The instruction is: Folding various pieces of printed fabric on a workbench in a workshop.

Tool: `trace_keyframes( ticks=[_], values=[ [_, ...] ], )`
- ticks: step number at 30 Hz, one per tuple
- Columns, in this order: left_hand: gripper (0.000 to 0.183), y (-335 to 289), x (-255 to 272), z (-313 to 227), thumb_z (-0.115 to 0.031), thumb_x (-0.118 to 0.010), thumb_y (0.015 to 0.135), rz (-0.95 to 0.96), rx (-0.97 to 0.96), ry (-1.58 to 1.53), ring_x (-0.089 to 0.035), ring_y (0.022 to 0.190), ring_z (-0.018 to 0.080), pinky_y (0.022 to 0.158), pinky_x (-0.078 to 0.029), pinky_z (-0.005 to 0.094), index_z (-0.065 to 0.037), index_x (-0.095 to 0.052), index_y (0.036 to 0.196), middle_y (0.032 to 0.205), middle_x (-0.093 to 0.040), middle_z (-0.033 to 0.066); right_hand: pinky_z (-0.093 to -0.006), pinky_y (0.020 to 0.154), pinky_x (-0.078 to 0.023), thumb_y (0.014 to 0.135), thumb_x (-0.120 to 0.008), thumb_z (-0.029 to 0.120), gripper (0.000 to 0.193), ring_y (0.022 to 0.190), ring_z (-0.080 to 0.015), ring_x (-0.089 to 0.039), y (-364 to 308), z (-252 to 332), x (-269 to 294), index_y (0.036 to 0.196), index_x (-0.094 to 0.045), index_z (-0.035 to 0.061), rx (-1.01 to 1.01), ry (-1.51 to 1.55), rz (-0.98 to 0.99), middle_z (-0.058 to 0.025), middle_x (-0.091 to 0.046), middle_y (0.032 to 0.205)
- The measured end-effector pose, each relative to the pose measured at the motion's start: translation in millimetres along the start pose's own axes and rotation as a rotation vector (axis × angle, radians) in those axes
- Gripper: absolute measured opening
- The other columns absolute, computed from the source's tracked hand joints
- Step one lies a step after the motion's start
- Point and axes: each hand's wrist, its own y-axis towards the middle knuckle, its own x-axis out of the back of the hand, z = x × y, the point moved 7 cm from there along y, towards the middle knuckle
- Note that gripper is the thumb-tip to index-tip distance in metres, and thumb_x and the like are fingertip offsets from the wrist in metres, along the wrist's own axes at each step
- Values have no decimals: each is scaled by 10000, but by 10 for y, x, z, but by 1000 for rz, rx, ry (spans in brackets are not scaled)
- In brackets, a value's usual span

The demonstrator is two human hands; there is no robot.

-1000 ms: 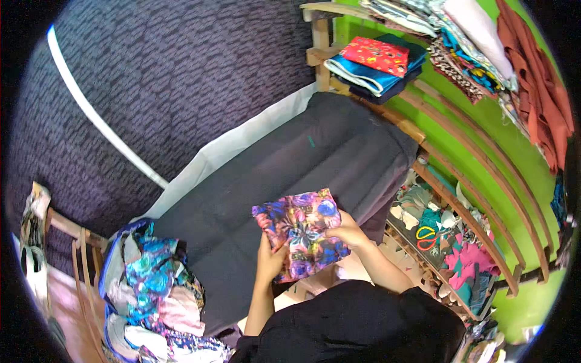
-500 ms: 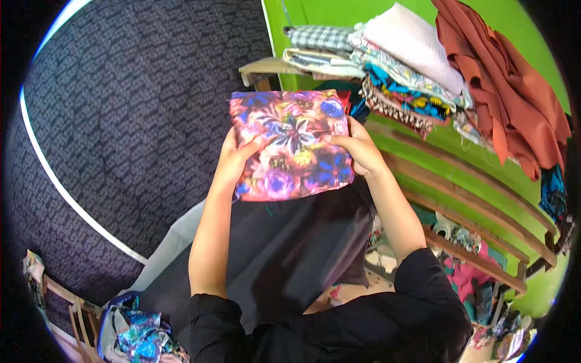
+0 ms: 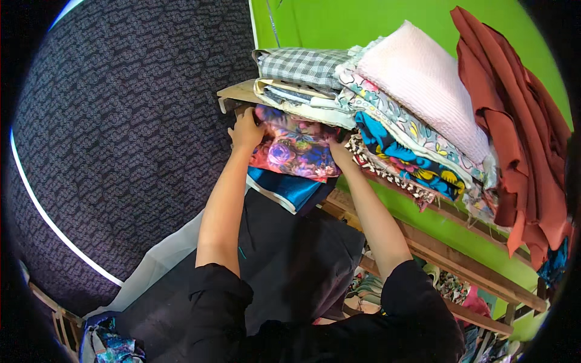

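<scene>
A folded cloth with a bright flower print [image 3: 293,150] lies on a stack of blue folded cloths [image 3: 290,190] on a wooden shelf. My left hand [image 3: 245,130] grips its far left corner. My right hand [image 3: 342,152] holds its right edge, partly tucked under the pile above. Both arms reach up from the lower edge in black sleeves.
On the shelf above rests a pile of folded cloths: a grey checked one [image 3: 302,65], a pink one [image 3: 417,91], patterned ones [image 3: 399,142]. Rust-coloured garments [image 3: 514,133] hang at right. Wooden slats [image 3: 460,260] run along a green wall. A dark padded table [image 3: 290,266] lies below; a basket of cloths [image 3: 112,348] sits bottom left.
I lifted the flower-print cloth off the dark table, raised it in both hands, and now it rests on the blue stack in the shelf.
</scene>
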Motion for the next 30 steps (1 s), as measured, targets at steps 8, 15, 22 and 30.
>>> trace_keyframes(
  ticks=[8, 15, 22, 30],
  values=[
    [257, -642, 465, -951, -203, -569, 798, -211, -465, -445, -539, 958, 343, 865, -364, 464, -35, -581, 992, 961, -589, 176, -389, 900, -396, 849, -526, 273, 391, 1079, -343, -486, -652, 732, 776, 1152, -516, 25, 516, 227, 84, -176, -515, 1177],
    [496, -1191, -103, -904, -364, -450, 863, 131, -780, 222, -369, 1227, 268, 989, -218, 573, -128, -400, 1296, 1299, -419, 116, -572, 974, -237, 807, -515, 397, 469, 1188, -252, -418, -759, 653, 214, 1212, -499, 161, 770, -556, 85, -65, -485, 1247],
    [460, -2214, 984, -462, -338, -504, 853, 247, -571, 224, -249, 1307, 281, 989, -100, 645, -192, -424, 1282, 1364, -343, 92, -555, 973, -234, 786, -574, 321, 472, 1183, -284, -402, -1372, 1144, 525, 1205, -484, 123, 703, -497, -159, -116, -486, 1223],
    [284, -4357, 2386, 474, -354, -549, 844, 234, -67, 74, -459, 1139, 199, 1006, -83, 640, -106, -574, 708, 1015, -558, 24, -490, 1014, -198, 749, -638, 205, 323, 1041, -211, -513, -3028, 1614, -437, 1056, -586, 119, 773, 191, 419, -91, -573, 1060]
  ],
)
